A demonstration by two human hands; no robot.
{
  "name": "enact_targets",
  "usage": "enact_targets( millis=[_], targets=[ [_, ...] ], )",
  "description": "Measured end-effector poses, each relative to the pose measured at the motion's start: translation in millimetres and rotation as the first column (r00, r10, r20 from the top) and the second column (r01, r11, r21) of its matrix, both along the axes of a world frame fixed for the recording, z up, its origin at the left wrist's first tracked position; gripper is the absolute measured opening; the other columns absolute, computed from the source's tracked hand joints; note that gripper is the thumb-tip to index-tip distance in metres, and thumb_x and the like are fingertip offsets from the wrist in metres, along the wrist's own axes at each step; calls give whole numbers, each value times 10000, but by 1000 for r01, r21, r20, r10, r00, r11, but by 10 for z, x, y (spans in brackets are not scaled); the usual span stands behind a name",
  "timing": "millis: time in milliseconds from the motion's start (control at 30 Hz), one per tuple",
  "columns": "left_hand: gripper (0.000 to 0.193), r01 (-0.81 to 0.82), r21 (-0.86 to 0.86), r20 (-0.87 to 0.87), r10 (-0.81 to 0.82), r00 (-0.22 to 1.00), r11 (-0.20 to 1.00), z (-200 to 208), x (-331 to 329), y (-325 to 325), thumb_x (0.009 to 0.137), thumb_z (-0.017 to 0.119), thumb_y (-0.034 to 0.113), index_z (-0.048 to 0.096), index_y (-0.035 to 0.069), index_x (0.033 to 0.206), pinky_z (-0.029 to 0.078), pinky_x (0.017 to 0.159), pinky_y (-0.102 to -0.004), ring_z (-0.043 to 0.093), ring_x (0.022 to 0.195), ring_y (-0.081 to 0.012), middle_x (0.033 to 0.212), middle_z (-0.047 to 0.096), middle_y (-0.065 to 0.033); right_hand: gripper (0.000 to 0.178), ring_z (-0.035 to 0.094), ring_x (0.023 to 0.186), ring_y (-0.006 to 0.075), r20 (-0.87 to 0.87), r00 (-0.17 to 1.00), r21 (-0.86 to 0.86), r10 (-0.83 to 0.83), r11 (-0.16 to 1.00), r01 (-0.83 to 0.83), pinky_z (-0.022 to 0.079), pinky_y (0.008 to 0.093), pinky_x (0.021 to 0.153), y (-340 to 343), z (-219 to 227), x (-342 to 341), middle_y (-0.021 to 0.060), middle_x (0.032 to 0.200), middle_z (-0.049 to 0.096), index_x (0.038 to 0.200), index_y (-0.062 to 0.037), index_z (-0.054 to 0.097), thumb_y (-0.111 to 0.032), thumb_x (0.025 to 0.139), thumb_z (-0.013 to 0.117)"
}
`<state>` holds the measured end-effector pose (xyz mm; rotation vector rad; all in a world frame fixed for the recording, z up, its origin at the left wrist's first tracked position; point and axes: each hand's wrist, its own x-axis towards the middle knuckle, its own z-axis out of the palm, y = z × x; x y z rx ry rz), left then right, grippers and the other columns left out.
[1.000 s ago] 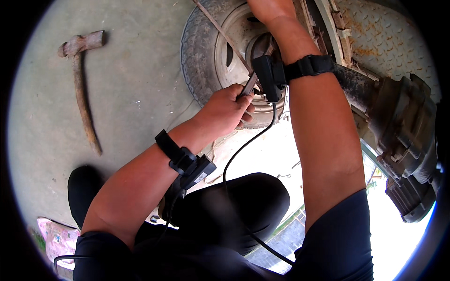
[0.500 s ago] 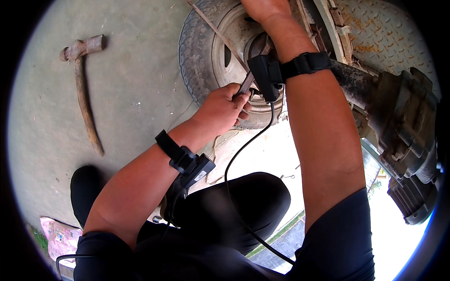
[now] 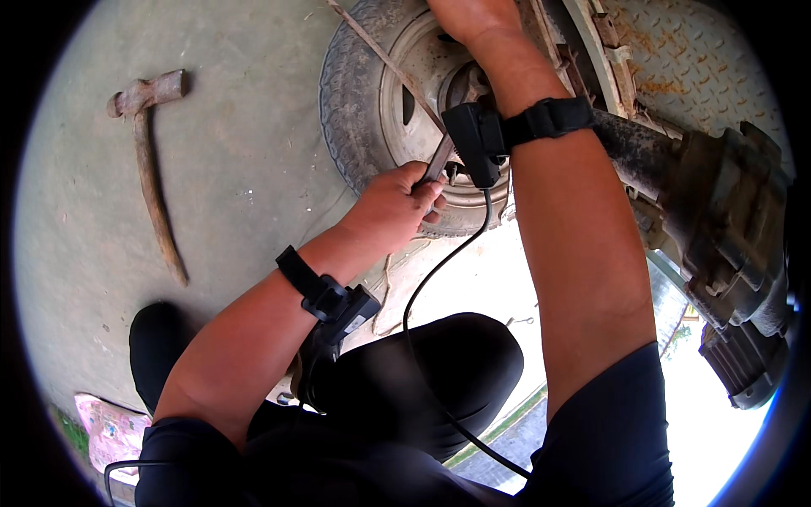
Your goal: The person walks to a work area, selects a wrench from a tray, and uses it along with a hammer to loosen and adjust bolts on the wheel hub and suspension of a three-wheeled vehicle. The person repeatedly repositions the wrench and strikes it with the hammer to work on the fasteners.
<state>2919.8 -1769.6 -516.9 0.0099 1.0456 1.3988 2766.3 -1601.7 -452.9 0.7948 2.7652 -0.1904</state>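
My left hand [image 3: 395, 201] is closed around the end of a flat metal bar [image 3: 439, 159], in front of the wheel's lower part. The bar runs up toward the hub, where the black device on my right wrist hides its far end. Beyond it stands the wheel [image 3: 404, 135], with a pale, dirty rim and a worn grey tire [image 3: 345, 110]. My right hand [image 3: 477, 15] reaches over the top of the wheel; its fingers are cut off by the upper edge, so whatever they touch is hidden. A thin rod [image 3: 380, 52] slants across the tire and rim.
A hammer [image 3: 150, 169] with a wooden handle lies on the concrete floor at left. To the right are a dark, greasy axle housing [image 3: 710, 203] and a rusty tread plate [image 3: 684, 59]. A black cable [image 3: 409, 317] hangs from my right wrist. A pink bag [image 3: 110, 431] lies lower left.
My left hand and the bar end have shifted slightly down and left. My right hand and forearm have moved a little left.
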Motion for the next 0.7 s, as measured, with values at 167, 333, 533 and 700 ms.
enact_targets(
  millis=[167, 333, 533, 700],
  targets=[
    [207, 145, -19, -90, -146, 985, 989, 39, -109, -200, 1031, 490, 184, 595, 34, 1127, 518, 701, -283, 655, 837, -113, 947, 674, -39, 867, 568, 1166, 432, -25, 1000, -11, 3, 1000, -3, 422, 460, 1027, -14, -2, -19, 320, 1195, 604, 1189, 66, 632, -700, 916, 333],
    [181, 191, -77, -311, -206, 928, 978, -17, -248, -815, 1013, 516, 154, 606, 17, 1090, 507, 692, -280, 631, 784, -109, 875, 662, -33, 871, 580, 1141, 442, -14, 1000, -8, 9, 1000, -9, 430, 469, 1018, -6, 10, -32, 339, 1148, 615, 1184, 76, 630, -698, 916, 331],
    [187, -70, -248, -663, -117, 739, 966, 210, -854, -1971, 1000, 528, 119, 613, 7, 1124, 488, 670, -256, 563, 717, -88, 776, 601, -14, 804, 666, 1011, 346, -141, 989, -33, 47, 998, -52, 520, 450, 868, 163, -199, 75, 232, 1080, 682, 1137, 4, 668, -717, 889, 412],
    [247, -422, -474, -774, -137, 618, 773, 447, -1318, -2984, 989, 574, 158, 607, -9, 1167, 444, 583, -228, 494, 653, -63, 733, 535, 18, 871, 582, 1142, 427, -93, 995, -69, 28, 997, -35, 446, 470, 977, 94, -111, 56, 285, 1152, 640, 1185, 25, 639, -743, 886, 360]
  ],
)
